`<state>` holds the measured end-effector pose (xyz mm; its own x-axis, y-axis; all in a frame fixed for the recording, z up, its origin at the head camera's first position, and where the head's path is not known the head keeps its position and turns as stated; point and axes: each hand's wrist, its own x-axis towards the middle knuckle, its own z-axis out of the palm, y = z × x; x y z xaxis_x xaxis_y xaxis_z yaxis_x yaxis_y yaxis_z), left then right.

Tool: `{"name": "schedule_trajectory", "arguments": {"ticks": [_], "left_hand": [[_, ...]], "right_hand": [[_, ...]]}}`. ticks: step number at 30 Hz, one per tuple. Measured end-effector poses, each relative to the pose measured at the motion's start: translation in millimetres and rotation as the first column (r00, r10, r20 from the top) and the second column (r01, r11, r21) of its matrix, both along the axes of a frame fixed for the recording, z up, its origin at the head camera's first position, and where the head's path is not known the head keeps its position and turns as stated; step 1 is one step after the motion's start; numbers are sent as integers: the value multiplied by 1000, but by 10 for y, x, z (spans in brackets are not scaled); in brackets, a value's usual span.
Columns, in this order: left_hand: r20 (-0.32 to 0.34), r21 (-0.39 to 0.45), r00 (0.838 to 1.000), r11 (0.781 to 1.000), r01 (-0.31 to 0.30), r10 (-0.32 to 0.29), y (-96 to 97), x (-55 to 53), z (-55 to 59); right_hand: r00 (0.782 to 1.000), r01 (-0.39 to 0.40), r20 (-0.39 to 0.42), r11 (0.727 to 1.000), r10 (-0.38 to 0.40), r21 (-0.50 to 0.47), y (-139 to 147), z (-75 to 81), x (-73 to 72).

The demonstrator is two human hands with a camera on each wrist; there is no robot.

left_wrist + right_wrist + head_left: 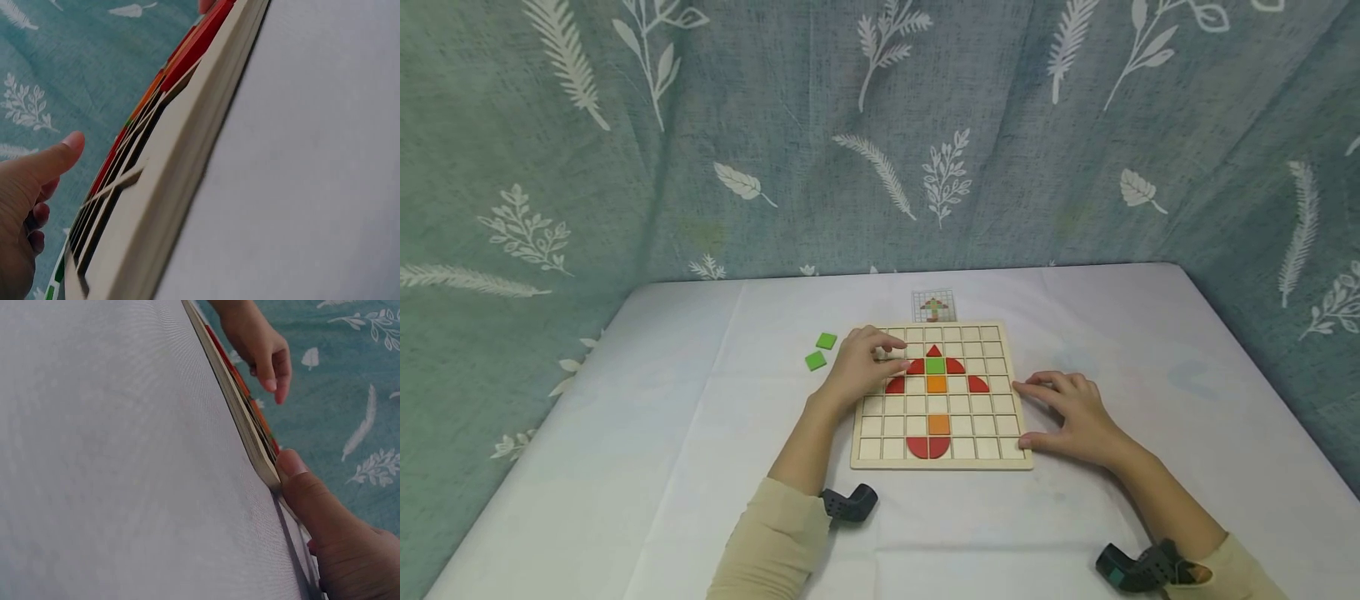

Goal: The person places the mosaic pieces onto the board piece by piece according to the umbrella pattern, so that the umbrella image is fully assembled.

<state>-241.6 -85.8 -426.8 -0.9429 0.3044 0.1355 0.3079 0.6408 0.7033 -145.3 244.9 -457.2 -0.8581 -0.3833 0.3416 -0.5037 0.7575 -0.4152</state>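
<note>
A wooden grid board (880,464) lies flat on the table. Set in its cells are a red triangle (934,351), a green square (935,366), two orange squares (937,384) and several red quarter-round tiles (978,384). Over the board's upper left hovers my left hand (853,371), thumb and fingers apart and holding nothing, its fingertips close to a red quarter-round tile (916,367). At the right edge, my right hand (1078,425) touches the frame with spread fingers; in the right wrist view its thumb (312,494) rests at the board's corner.
Two loose green squares (826,341) lie on the white tablecloth left of the board. A small picture card (933,306) with a gridded pattern sits just behind the board's far edge. Behind the table hangs a blue-green leaf-print curtain (790,125).
</note>
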Motion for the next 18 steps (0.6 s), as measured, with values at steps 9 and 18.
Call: {"name": "schedule_trajectory", "arguments": {"ticks": [9, 18], "left_hand": [[22, -7, 999, 999, -31, 31, -239, -13, 13], [-9, -66, 995, 993, -97, 96, -512, -85, -11]], "right_hand": [[1000, -14, -3, 1000, 14, -5, 13, -3, 2], [1000, -2, 8, 1000, 2, 3, 2, 7, 1]]}}
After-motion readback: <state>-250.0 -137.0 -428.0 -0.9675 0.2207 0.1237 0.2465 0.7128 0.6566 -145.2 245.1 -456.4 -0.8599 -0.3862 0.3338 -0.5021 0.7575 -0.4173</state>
